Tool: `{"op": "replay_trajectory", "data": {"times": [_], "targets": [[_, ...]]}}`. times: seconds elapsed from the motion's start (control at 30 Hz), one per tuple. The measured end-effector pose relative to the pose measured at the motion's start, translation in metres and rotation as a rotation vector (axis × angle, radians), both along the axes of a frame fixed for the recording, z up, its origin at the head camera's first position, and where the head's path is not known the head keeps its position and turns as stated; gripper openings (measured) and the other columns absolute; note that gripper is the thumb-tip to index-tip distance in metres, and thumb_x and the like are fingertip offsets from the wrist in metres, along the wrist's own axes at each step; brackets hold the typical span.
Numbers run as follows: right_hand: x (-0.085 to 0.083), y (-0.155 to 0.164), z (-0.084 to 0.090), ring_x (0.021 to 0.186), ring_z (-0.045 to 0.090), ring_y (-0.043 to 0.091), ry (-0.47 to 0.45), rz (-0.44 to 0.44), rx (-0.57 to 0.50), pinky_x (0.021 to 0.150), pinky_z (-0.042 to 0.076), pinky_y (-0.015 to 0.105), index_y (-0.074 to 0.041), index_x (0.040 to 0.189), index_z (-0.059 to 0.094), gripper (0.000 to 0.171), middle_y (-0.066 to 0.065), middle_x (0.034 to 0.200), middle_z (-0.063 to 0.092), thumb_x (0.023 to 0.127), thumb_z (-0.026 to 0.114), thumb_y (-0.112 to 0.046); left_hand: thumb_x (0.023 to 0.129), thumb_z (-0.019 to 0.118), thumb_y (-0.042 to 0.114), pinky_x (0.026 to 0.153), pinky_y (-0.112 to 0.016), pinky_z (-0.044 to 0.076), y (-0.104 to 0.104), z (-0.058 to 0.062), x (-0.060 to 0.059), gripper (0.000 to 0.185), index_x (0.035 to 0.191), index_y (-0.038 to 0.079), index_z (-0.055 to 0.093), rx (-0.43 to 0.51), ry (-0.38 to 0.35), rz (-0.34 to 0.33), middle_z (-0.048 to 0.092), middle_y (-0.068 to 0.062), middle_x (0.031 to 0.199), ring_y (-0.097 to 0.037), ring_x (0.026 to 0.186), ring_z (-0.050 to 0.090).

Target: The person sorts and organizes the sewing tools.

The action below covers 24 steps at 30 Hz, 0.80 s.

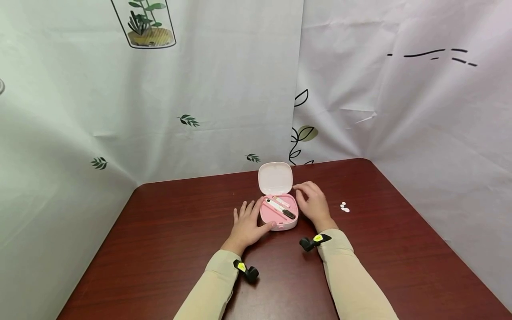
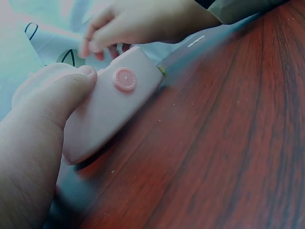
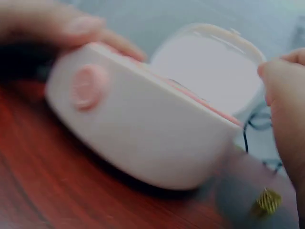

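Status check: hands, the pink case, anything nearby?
Left hand steadies pink case, thumb at front. Right hand open beside it. Lid up. White bits lie clear, right.

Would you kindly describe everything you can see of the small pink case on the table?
The pink case is a small rounded box, apparently smooth plastic, resting on the dark red table. Its hinged lid stands open and upright, pale inside. A round embossed button sits on its front wall. Inside lie slim tools, one with a dark end. The left hand touches its left side with thumb on the front; the right hand hovers at its right edge.
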State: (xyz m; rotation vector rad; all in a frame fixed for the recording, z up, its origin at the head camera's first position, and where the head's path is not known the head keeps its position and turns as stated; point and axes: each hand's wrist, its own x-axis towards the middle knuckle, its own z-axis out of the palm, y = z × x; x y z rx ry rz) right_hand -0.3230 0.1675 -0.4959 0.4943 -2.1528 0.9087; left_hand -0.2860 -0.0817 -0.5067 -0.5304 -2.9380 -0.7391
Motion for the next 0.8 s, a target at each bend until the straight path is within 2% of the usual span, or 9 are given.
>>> {"op": "replay_trajectory", "data": {"times": [0.17,0.3,0.4,0.57,0.8], "targets": [[0.005,0.022,-0.009,0.111,0.056,0.033,-0.205,-0.103,0.018,0.095,0.046,0.052,-0.009,0.118,0.070,0.027,0.013,0.115,0.062,0.092,0.070,-0.016,0.087,0.056,0.074,0.117,-0.068,0.004,0.001,-0.001,0.000,0.096,0.163,0.027,0.023,0.010,0.003,0.000,0.035,-0.019,0.159,-0.042,0.152,0.016],[0.010,0.034,-0.010,0.110,0.053,0.035,-0.368,-0.113,0.057,0.094,0.045,0.054,-0.008,0.122,0.067,0.036,0.015,0.118,0.058,0.089,0.074,-0.022,0.087,0.055,0.074,0.117,-0.068,0.005,0.001,-0.001,-0.001,0.095,0.163,0.027,0.022,0.005,0.007,0.003,0.036,-0.019,0.159,-0.042,0.152,0.017],[0.012,0.041,-0.011,0.105,0.054,0.034,-0.441,-0.100,0.092,0.092,0.046,0.052,-0.006,0.121,0.066,0.040,0.015,0.117,0.057,0.087,0.077,-0.023,0.087,0.055,0.075,0.117,-0.068,0.005,0.001,-0.002,-0.001,0.095,0.163,0.028,0.022,-0.003,0.003,0.004,0.035,-0.018,0.159,-0.041,0.152,0.016],[0.015,0.046,-0.013,0.095,0.055,0.029,-0.500,-0.095,0.111,0.086,0.047,0.046,-0.007,0.117,0.068,0.037,0.012,0.111,0.058,0.084,0.077,-0.021,0.087,0.056,0.074,0.117,-0.068,0.004,0.001,-0.002,-0.001,0.095,0.163,0.028,0.022,-0.002,-0.001,0.005,0.035,-0.018,0.159,-0.041,0.152,0.016],[0.015,0.048,-0.013,0.084,0.057,0.023,-0.505,-0.095,0.160,0.078,0.048,0.041,-0.006,0.099,0.072,0.017,0.005,0.090,0.061,0.085,0.076,-0.015,0.086,0.055,0.075,0.117,-0.068,0.004,0.001,-0.002,-0.002,0.096,0.163,0.028,0.022,0.003,0.006,0.001,0.035,-0.018,0.159,-0.041,0.152,0.018]]}}
